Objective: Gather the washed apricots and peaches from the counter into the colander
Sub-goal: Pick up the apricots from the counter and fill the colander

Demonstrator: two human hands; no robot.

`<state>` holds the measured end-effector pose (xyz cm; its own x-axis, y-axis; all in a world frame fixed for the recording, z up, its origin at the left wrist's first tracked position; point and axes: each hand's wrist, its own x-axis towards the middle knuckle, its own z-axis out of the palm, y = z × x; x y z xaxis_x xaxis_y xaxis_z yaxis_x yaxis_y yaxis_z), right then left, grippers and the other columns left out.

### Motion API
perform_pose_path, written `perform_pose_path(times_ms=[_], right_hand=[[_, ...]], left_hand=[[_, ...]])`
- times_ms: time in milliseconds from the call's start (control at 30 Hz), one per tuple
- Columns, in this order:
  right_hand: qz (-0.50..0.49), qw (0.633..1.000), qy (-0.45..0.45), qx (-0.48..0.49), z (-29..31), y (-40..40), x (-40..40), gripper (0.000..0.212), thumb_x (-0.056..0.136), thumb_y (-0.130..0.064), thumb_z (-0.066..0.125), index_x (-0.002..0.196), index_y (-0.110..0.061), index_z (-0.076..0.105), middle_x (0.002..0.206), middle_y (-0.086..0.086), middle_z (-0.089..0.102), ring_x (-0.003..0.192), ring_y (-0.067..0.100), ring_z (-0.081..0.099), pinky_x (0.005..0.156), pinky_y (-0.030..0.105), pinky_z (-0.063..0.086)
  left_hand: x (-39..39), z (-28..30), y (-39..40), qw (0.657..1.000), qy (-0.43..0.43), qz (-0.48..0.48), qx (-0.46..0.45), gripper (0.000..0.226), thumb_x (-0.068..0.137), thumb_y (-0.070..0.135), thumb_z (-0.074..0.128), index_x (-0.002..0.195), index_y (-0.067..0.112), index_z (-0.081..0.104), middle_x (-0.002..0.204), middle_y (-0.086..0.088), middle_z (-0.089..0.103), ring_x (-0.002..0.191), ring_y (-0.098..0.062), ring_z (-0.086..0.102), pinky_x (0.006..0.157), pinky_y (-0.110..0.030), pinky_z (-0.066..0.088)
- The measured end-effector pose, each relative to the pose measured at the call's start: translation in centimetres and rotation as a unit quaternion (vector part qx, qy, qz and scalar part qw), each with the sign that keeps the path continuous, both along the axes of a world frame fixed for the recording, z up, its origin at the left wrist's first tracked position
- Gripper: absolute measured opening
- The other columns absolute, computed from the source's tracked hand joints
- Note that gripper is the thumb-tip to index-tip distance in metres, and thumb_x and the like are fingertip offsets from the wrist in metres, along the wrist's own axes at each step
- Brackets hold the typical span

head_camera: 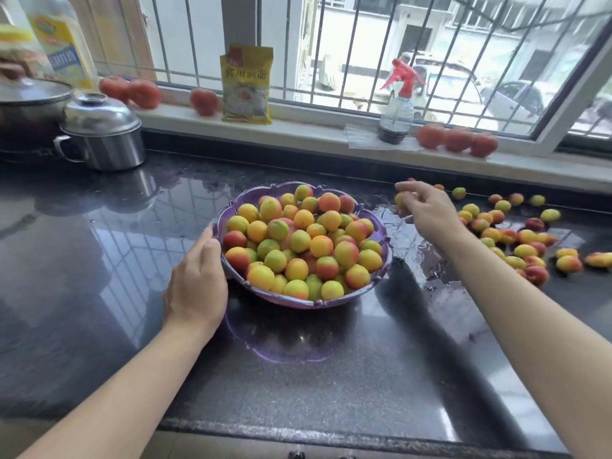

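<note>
Purple scalloped plastic colander [381,256] sitting mid dark glossy stone surface [99,260], heaped w/ yellow, green and red-blushed apricots and peaches [299,241]. Left hand [197,286] cupped against colander's left rim, fingers wrapped on the edge, thumb on top. Right hand [427,210] raised just right of colander, above a wet patch, fingers pinched closed on a small yellow apricot [401,199]; a second fruit possibly tucked under the palm, can't tell. Loose scattered fruit [523,240] spread over the surface well right of colander, approx. two dozen pcs, some near the back wall edge. Behind colander, on white window sill [298,127]: yellow printed packet [246,84] upright, clear spray bottle w/ red trigger [397,107] to its right, red tomatoes [457,139] in groups on either side. Far left of colander: small lidded steel pot [102,134], larger lidded pan [29,94] beside it, yellow-label oil bottle [63,41] behind.
</note>
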<state>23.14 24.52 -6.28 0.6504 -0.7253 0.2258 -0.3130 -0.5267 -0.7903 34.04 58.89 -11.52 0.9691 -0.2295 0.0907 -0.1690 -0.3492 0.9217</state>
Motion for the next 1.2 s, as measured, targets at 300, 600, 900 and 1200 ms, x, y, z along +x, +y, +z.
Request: perform_pose_path(times_ms=[300,600,900,1200], right_hand=[[0.233,0.955,-0.043,0.179,5.4,8.4,-1.6,0.023,0.104,-0.015,0.054,0.117,-0.021,0.072,0.116,0.007,0.073,0.106,0.023,0.071,0.095,0.036,0.056],[0.273,0.954,0.091,-0.088,7.1,13.6,1.2,0.032,0.098,-0.018,0.062,0.125,-0.033,0.068,0.11,-0.015,0.071,0.098,0.005,0.068,0.091,0.034,0.057],[0.292,0.899,0.142,-0.295,5.5,15.7,5.9,0.028,0.092,-0.015,0.07,0.119,-0.023,0.072,0.115,-0.007,0.068,0.099,0.012,0.061,0.088,0.032,0.054],[0.294,0.872,0.203,-0.335,5.2,15.8,6.4,0.035,0.092,-0.007,0.064,0.121,-0.026,0.071,0.115,-0.008,0.064,0.109,0.017,0.058,0.091,0.042,0.054]], left_hand=[[-1.1,0.9,1.3,0.992,0.025,-0.034,-0.118,0.031,0.082,0.04,0.048,0.108,0.034,0.063,0.106,0.013,0.072,0.105,-0.013,0.067,0.094,-0.053,0.057],[-1.0,0.7,1.9,0.986,0.04,-0.026,-0.162,0.026,0.085,0.044,0.049,0.099,0.026,0.062,0.1,0.0,0.072,0.1,-0.028,0.069,0.092,-0.062,0.056],[-1.2,1.3,1.9,0.987,0.037,-0.015,-0.153,0.023,0.085,0.045,0.05,0.094,0.028,0.062,0.086,0.01,0.071,0.089,-0.019,0.069,0.084,-0.057,0.059],[-1.0,1.1,2.0,0.992,0.018,-0.026,-0.124,0.023,0.087,0.045,0.049,0.098,0.029,0.059,0.096,0.006,0.07,0.093,-0.02,0.069,0.081,-0.053,0.061]])
